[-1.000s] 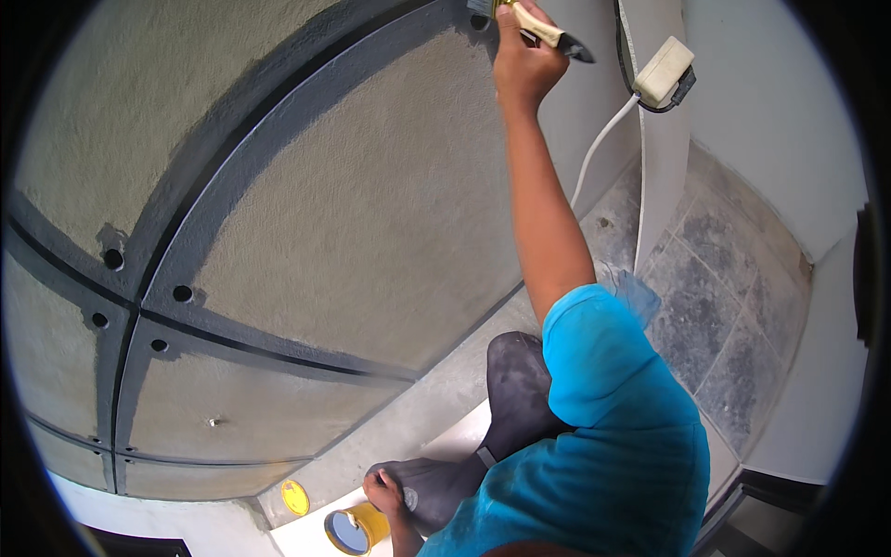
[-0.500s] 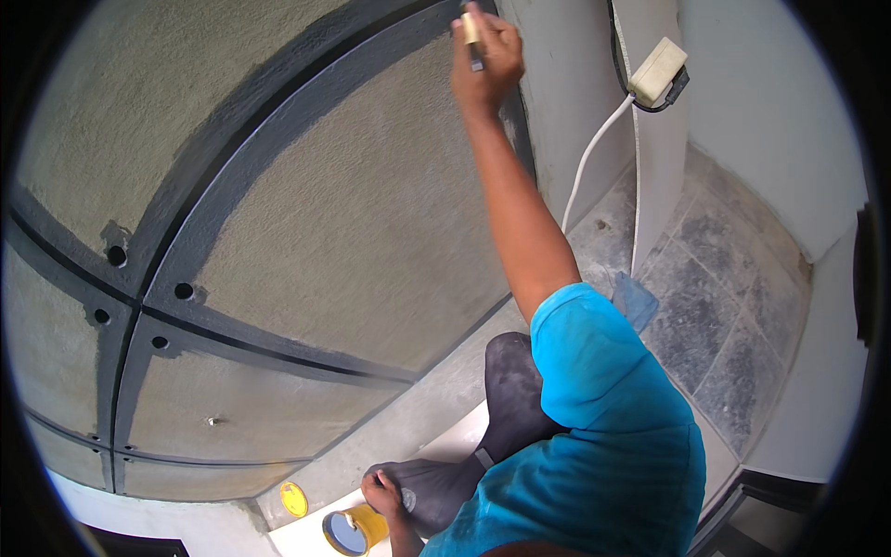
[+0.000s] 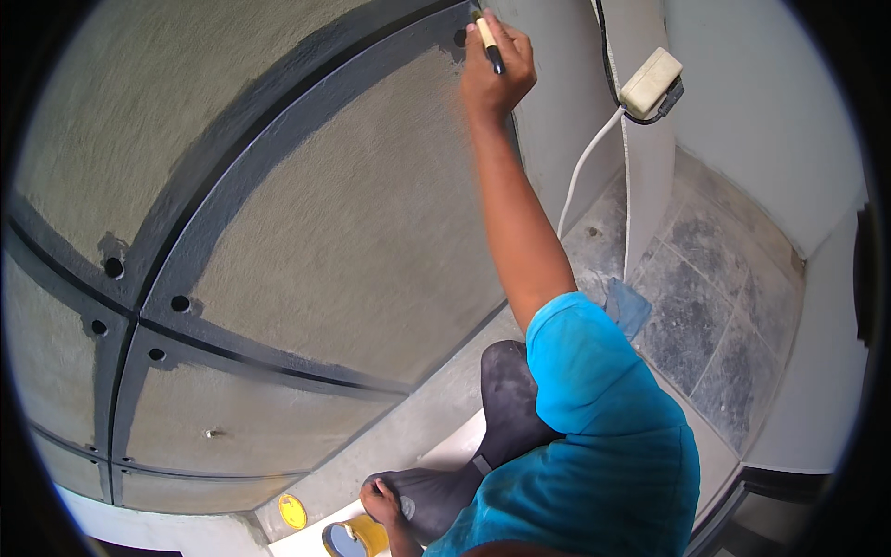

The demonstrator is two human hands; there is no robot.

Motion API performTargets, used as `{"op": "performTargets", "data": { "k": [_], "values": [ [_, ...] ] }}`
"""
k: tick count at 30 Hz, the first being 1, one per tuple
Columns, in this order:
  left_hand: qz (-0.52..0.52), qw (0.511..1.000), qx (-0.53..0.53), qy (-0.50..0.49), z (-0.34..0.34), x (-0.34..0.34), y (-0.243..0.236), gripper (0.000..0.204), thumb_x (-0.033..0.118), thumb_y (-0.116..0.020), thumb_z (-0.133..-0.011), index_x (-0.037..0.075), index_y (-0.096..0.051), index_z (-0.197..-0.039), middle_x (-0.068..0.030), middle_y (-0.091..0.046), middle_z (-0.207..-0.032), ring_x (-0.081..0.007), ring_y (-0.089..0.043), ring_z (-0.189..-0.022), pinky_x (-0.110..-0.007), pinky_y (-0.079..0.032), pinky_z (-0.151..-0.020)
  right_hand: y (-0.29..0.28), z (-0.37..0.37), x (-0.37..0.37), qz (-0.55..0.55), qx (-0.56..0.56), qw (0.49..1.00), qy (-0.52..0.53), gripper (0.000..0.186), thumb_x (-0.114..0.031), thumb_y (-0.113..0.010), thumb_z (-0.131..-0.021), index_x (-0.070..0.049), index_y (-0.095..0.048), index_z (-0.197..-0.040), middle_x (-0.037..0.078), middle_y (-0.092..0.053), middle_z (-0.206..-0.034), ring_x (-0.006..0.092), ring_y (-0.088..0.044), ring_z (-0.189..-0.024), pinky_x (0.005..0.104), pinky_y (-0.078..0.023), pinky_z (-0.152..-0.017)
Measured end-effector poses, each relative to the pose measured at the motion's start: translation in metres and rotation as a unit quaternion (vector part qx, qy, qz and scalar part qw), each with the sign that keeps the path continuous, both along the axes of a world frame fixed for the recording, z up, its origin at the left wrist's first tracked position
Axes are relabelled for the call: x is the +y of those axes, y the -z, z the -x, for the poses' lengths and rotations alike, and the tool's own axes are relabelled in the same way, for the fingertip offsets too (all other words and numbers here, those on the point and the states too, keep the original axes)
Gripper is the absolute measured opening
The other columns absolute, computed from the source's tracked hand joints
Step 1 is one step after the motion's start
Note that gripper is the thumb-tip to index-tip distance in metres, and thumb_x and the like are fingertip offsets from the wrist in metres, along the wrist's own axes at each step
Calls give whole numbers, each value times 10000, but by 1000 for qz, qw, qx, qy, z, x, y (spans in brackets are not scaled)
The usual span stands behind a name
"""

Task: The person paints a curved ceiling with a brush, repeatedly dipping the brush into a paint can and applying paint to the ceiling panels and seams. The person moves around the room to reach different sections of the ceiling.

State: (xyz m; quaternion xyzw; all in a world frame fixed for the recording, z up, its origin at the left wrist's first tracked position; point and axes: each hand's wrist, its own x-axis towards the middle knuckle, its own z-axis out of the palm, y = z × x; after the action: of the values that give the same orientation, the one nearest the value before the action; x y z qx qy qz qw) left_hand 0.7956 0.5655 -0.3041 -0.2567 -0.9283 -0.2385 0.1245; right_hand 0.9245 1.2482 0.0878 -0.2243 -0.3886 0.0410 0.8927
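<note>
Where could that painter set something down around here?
The tiled floor between the white post and the right wall lies bare, apart from a blue rag. The light ledge by the paint can and yellow lid is crowded by feet.

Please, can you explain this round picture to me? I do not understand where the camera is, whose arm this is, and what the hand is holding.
The camera sits on a person's head and looks down; its wide lens bends straight edges. The raised right hand holds a paintbrush against a grey textured wall with dark painted grooves. The left hand is low, beside a small open can and a yellow lid. A pale box with a white cable hangs on the right, above a stone tile floor.
</note>
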Motion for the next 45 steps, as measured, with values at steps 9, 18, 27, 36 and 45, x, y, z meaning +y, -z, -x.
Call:
{"op": "performTargets", "data": {
  "k": [9,18,27,36,45],
  "values": [
    [-12,1000,-7,-7,2,10,4,243,165,-660,-916,-30,-581,-793,-229,-604,-827,-431,-570,-810,-509,-453,-768,11,60,-71,-114,-93,985,-92,269,-211,-739,-930,-82,-771,-1163,51,-705,-922,186,-650,-874,333,-542,-752],
    [-15,1000,15,-14,-2,-2,7,225,145,-643,-913,-23,-572,-782,-230,-594,-820,-436,-574,-799,-524,-447,-749,6,-2,-12,19,61,880,-471,336,-116,-812,-885,17,-701,-1173,84,-727,-1055,128,-696,-871,254,-595,-701],
    [-33,998,53,-23,0,-5,6,237,145,-658,-911,-21,-563,-771,-223,-576,-771,-432,-571,-779,-522,-446,-733,11,95,-121,-139,-71,984,-83,245,-221,-758,-926,-145,-770,-1158,36,-681,-1009,144,-630,-943,273,-541,-724],
    [-60,998,10,-32,7,-21,11,226,138,-661,-913,-21,-574,-778,-239,-584,-785,-443,-573,-801,-528,-445,-745,6,191,-313,-215,-107,919,-314,250,-95,-766,-892,-92,-750,-1142,71,-718,-1001,175,-672,-908,302,-592,-740],
    [-77,993,-17,-83,-1,-41,3,153,145,-672,-913,8,-640,-852,-199,-646,-874,-411,-602,-878,-509,-462,-825,6,124,-197,-16,20,966,-257,292,-142,-741,-937,-35,-704,-1206,128,-674,-1062,165,-700,-918,297,-633,-780]
  ]
}}
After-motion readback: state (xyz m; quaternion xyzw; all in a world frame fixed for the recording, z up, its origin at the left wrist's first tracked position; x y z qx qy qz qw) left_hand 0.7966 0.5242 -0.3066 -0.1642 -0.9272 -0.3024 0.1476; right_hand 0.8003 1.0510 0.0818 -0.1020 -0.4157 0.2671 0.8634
